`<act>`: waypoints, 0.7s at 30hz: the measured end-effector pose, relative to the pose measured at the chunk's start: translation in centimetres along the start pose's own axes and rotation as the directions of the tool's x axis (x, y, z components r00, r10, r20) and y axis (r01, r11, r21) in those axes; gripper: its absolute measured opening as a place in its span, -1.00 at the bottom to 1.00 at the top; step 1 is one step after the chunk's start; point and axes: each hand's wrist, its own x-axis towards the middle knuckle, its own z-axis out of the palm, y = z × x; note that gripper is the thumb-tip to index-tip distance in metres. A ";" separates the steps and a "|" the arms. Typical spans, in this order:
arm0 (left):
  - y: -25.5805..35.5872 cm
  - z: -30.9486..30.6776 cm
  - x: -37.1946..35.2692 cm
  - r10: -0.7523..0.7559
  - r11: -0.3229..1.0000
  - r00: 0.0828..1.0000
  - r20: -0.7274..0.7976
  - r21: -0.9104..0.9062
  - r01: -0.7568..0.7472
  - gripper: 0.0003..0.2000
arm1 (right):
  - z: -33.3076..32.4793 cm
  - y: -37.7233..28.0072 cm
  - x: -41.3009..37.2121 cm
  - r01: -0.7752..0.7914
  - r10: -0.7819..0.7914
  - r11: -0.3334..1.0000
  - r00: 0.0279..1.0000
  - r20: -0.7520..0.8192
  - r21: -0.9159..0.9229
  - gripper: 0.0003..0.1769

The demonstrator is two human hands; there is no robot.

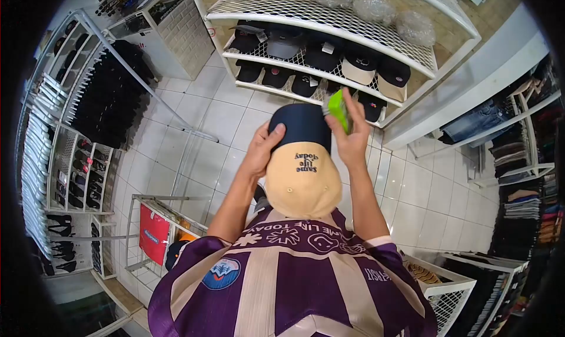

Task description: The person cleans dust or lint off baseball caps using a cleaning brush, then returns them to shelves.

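A cap [303, 184] with a beige crown, dark lettering and a navy brim [300, 125] is held out in front of my chest, brim pointing away from me. My left hand [262, 148] is closed on the brim's left edge, thumb on top. In my right hand [350, 131] is a bright green brush [337, 108], gripped between thumb and fingers. Its bristle side faces the brim's right edge, close beside it.
Ahead stands a white mesh shelf rack [329, 66] with rows of caps and plastic-wrapped bundles on top. Dark clothes [115, 90] hang on a rail at left. Folded clothes [521, 207] are stacked at right. A metal-framed stand [170, 219] is near my left side.
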 end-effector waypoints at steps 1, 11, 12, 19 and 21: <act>-0.5 0.4 -0.1 0.025 1.000 1.000 -0.008 -0.014 -0.025 -0.57 | -0.1 -0.6 0.0 0.006 -0.006 1.000 1.000 -0.001 0.002 -0.24; 1.0 0.3 0.2 0.071 0.997 0.997 -0.026 -0.017 -0.071 -0.61 | 0.6 -1.3 -0.4 0.117 -0.102 0.983 0.988 0.112 -0.141 -0.27; 1.3 -0.1 0.3 0.088 0.994 0.995 -0.038 -0.058 -0.090 -0.60 | 0.5 -1.4 -1.3 0.145 -0.122 0.984 0.971 0.204 -0.103 -0.26; 0.0 0.3 -0.8 0.028 0.997 0.999 -0.030 -0.072 -0.030 -0.58 | 0.3 -0.5 -0.3 -0.042 0.039 0.997 0.998 0.053 0.065 -0.27; -0.2 0.4 -0.4 0.107 0.988 0.979 -0.172 -0.088 -0.123 -0.57 | 0.4 -0.2 -1.1 0.023 -0.015 0.997 0.993 0.120 -0.068 -0.27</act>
